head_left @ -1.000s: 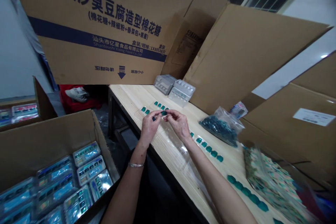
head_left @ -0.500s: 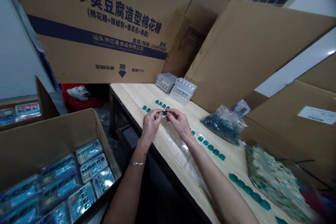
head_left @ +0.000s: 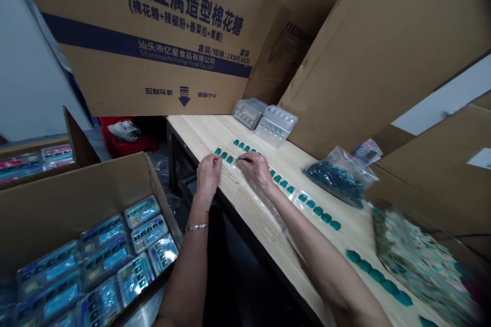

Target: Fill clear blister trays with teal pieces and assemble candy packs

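Note:
Small teal moulded pieces (head_left: pixel 229 159) lie in short rows on a long transparent plastic blister tray (head_left: pixel 264 204) on the pale wooden table (head_left: pixel 199 130). My left hand (head_left: pixel 209 173) is down on the tray, its fingertips at the row of teal pieces. Whether it holds one is hidden. My right hand (head_left: pixel 255 168) is just to its right, with thumb and finger pinching a teal piece (head_left: pixel 240 159) at the tray. More teal pieces (head_left: pixel 326 217) sit in a row beyond my right forearm.
A plastic bag of teal pieces (head_left: pixel 337 179) and stacked blister trays (head_left: pixel 275 125) stand on the table. A row of teal pieces (head_left: pixel 378 274) and a blurred pile of printed sheets (head_left: pixel 422 265) lie at right. An open carton of blister packs (head_left: pixel 95 260) is at lower left. Large cardboard boxes (head_left: pixel 153 36) rise behind.
My hands have moved apart and down from their raised pinch, now at the tray with the teal piece set among the rows. The whole view has shifted slightly as my head moved.

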Available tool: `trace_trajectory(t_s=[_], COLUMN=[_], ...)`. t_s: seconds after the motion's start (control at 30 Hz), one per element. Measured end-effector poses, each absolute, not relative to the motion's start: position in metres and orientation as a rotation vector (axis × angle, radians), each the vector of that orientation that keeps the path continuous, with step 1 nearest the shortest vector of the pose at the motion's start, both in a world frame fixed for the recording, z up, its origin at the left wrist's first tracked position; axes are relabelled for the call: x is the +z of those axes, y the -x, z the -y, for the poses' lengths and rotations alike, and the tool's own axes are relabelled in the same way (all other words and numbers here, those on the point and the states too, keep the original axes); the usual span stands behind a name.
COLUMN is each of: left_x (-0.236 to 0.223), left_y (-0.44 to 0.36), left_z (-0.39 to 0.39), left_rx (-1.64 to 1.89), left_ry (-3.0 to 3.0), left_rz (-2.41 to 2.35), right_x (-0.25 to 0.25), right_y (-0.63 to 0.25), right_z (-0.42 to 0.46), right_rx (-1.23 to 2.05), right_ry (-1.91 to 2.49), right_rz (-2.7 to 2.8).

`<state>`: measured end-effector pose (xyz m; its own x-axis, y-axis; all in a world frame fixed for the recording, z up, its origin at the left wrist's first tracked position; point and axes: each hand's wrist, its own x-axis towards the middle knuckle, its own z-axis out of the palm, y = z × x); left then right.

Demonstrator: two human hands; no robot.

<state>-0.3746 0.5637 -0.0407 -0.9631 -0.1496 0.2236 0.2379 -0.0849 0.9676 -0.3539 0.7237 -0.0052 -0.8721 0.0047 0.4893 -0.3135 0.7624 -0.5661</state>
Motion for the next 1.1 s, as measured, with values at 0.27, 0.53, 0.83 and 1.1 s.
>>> trace_trajectory(t_s=[0.27, 0.53, 0.83, 1.1], left_x=[-0.042, -0.038, -0.023, -0.01], left_y=[0.373, 0.374, 0.367, 0.356], left_z=[-0.566, -0.566, -0.576, -0.595], left_rx=[-2.084, -2.184, -3.326, -3.349], left_ry=[0.106, 0.023, -0.088, 0.018], left_rz=[1.966, 1.884, 0.716, 0.652], right_x=[-0.011, -0.029, 0.003, 0.016], right_y=[0.356, 0.356, 0.338, 0.324], right_z=[-0.718, -0.711, -0.713, -0.69], right_rx=[0.533, 0.324, 0.741, 0.857], right_ry=[-0.313, -0.276, -0.321, -0.443], right_rz=[2.636, 2.7, 2.501, 2.481])
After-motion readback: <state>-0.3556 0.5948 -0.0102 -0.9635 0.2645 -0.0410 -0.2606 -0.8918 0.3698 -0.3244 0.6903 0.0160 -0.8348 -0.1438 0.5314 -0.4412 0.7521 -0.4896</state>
